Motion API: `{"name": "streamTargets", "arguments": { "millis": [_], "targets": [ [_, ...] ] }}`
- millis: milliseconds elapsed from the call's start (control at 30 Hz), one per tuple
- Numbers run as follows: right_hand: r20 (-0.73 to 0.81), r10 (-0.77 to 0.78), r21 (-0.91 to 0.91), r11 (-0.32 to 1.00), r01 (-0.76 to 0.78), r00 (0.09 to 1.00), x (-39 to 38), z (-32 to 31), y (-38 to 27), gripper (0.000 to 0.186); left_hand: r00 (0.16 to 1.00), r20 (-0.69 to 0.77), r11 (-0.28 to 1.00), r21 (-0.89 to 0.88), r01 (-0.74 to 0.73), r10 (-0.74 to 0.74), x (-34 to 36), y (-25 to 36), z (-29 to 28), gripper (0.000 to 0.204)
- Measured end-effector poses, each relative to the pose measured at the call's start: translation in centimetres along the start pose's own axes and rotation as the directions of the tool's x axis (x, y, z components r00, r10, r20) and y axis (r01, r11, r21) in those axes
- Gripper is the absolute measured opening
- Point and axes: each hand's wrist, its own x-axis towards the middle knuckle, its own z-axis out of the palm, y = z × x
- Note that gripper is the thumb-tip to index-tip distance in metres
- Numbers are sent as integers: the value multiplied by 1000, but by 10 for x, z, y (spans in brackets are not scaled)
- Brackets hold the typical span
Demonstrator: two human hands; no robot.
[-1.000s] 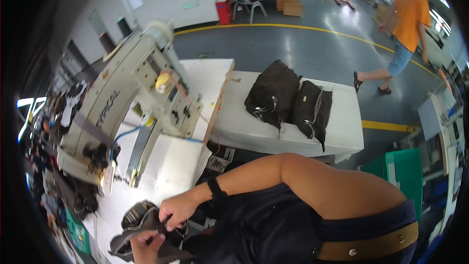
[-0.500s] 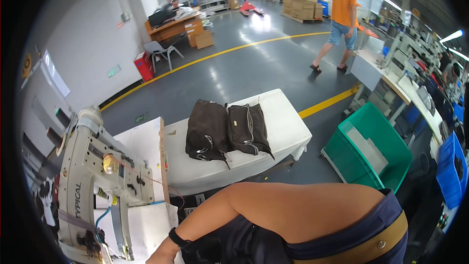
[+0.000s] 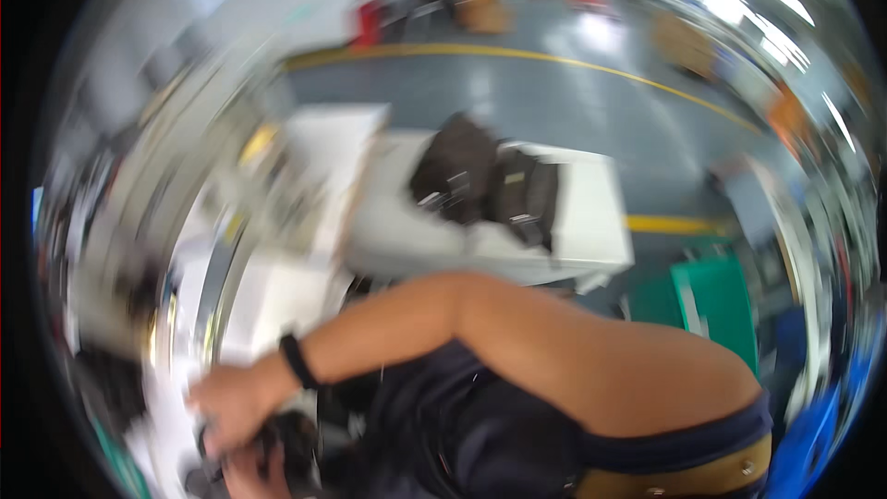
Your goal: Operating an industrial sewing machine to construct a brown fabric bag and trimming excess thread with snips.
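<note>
My right arm reaches across from the right, with a black band on the wrist. At its end, my right hand (image 3: 236, 402) is over a dark, crumpled piece (image 3: 294, 439) that looks like cloth, beside the white sewing table (image 3: 286, 300). Just below it, my left hand (image 3: 254, 476) shows only in part at the lower edge, touching the same dark piece. Motion smears the fingers of both hands, so their grip does not show. The pale sewing machine (image 3: 139, 212) stands to the left, also blurred.
Two dark brown fabric bags (image 3: 457, 166) lie side by side on a white-covered bench (image 3: 596, 203) ahead. To the right are a green bin (image 3: 716, 300) and a blue bin (image 3: 813, 439). Yellow lines (image 3: 517, 53) cross the grey floor beyond.
The view has swung left and down, so the bench and bags now sit further right. My right hand has come fully into view, and my left hand and the dark piece now show.
</note>
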Motion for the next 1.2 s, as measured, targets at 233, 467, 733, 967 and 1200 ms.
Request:
{"name": "streamTargets", "arguments": {
  "millis": [233, 467, 733, 967, 1200],
  "targets": [
    [373, -10, -161, 984, 75, 928, 21, 54, -28, 29, 988, -47, 927, 354, -122, 148, -78, 5, 3, 28],
    [419, 5, -7, 1000, -3, 908, 12, 64, -45, 37, 837, -546, 990, 132, 56, 25, -120, 4, -27, 37],
    [433, -18, 56, 998, -7, 901, -5, 65, -59, 33, 700, -518, 843, -83, 532, -492, -112, -56, -35, 59],
    [423, 52, -23, 999, -46, 905, -8, 39, -51, 31, 708, -177, 374, -918, 133, -684, -143, -67, -23, 47],
    [319, -37, 106, 994, 3, 947, -8, 45, -31, 29, 726, -109, 260, -961, 98, -678, -141, -78, -14, 48]
  ]
}}
